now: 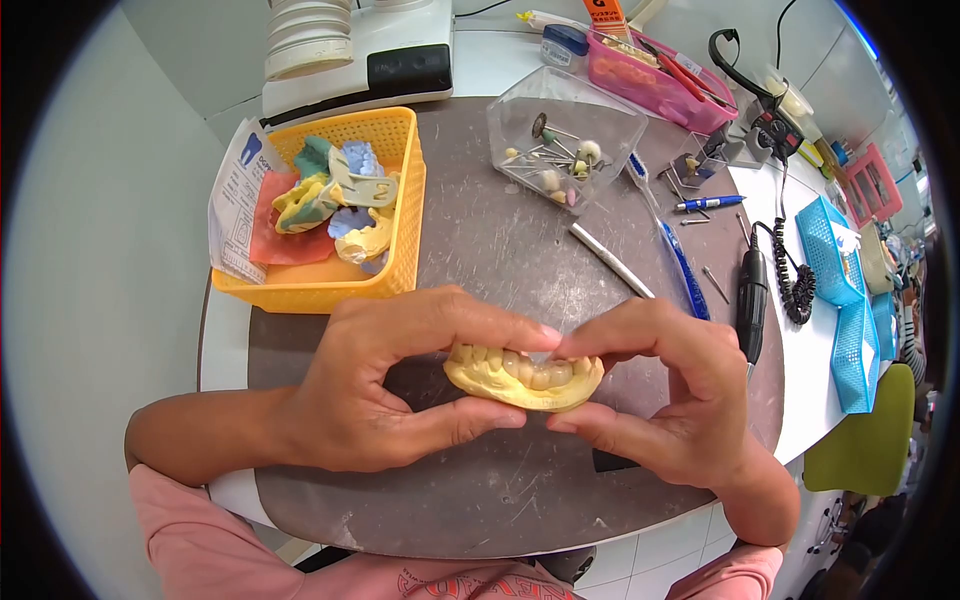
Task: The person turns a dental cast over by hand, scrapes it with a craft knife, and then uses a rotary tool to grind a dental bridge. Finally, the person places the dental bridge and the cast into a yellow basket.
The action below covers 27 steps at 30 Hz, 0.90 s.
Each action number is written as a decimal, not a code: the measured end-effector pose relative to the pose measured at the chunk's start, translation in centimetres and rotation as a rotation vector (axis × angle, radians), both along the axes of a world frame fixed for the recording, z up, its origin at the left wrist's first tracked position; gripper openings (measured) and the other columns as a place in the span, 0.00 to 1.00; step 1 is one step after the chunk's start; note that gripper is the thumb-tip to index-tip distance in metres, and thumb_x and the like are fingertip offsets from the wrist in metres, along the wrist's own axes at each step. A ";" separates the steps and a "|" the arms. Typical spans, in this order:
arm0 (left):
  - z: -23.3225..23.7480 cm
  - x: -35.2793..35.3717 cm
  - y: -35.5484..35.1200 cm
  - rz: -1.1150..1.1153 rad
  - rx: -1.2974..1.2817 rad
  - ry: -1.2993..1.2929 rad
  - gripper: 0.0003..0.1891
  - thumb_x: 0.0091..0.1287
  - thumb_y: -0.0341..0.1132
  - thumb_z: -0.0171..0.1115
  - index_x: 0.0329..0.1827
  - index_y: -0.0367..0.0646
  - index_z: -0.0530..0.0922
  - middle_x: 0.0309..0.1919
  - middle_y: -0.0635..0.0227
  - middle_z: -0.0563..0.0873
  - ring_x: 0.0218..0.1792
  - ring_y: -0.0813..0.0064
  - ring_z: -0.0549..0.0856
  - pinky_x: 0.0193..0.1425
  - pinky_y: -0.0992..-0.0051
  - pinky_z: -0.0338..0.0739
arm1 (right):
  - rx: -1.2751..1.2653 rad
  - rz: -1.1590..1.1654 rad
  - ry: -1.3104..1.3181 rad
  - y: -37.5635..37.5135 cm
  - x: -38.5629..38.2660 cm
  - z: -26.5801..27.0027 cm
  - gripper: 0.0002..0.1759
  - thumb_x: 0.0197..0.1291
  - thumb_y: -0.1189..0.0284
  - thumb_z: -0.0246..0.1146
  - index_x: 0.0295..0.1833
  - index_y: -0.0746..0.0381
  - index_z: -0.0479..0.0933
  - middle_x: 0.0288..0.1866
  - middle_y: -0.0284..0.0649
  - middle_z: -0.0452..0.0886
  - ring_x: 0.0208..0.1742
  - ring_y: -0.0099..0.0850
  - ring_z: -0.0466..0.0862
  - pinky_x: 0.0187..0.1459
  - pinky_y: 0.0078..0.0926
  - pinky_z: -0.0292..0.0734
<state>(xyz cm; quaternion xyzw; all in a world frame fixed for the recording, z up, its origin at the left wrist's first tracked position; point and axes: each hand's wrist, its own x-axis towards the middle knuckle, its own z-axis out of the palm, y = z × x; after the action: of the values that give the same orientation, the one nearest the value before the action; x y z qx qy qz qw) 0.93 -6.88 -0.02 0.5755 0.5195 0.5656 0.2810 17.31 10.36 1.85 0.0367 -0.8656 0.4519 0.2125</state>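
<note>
A yellow dental model (520, 385) with a row of teeth along its upper side is held above the brown work mat (480, 510). My left hand (400, 385) grips its left part, thumb along the lower edge and index finger over the teeth. On the right side, my right hand (670, 385) pinches the same model between thumb and index finger. The fingertips of both hands nearly meet at the middle and cover some of the teeth. A dark object under my right hand is mostly hidden.
At the left stands a yellow basket (405, 210) with impressions and paper. Behind are a clear bur tray (510, 115) and a pink basket (650, 90). A white stick (610, 260), a toothbrush (683, 270) and a black handpiece (751, 300) lie to the right, before blue baskets (855, 350).
</note>
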 end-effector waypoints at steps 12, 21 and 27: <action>0.4 -0.9 -0.3 -0.018 0.033 0.251 0.23 0.52 0.20 0.70 0.54 0.32 0.79 0.42 0.60 0.85 0.43 0.74 0.83 0.48 0.79 0.75 | 0.441 -0.353 -0.413 3.6 0.6 1.7 0.11 0.53 0.76 0.69 0.43 0.65 0.80 0.35 0.43 0.82 0.34 0.37 0.84 0.39 0.31 0.79; 0.2 -0.6 -0.5 0.025 0.037 0.173 0.19 0.53 0.22 0.72 0.50 0.35 0.83 0.41 0.63 0.87 0.42 0.72 0.85 0.47 0.77 0.77 | -0.057 -0.363 -0.023 2.2 2.0 3.1 0.13 0.59 0.74 0.67 0.39 0.66 0.69 0.27 0.35 0.71 0.28 0.24 0.78 0.31 0.20 0.79; 0.4 -0.7 -0.6 0.022 -0.003 0.189 0.18 0.53 0.22 0.72 0.49 0.35 0.84 0.42 0.62 0.88 0.43 0.70 0.86 0.46 0.76 0.78 | 0.213 -0.014 0.244 0.6 1.2 2.0 0.21 0.63 0.62 0.66 0.49 0.69 0.71 0.32 0.44 0.78 0.31 0.31 0.82 0.38 0.26 0.81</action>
<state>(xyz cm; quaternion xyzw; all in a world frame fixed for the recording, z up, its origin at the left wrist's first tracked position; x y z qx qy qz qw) 0.22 -7.49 0.41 0.6203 0.5509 0.5108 0.2255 18.51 10.99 3.88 0.1077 -0.8765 0.3484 0.3143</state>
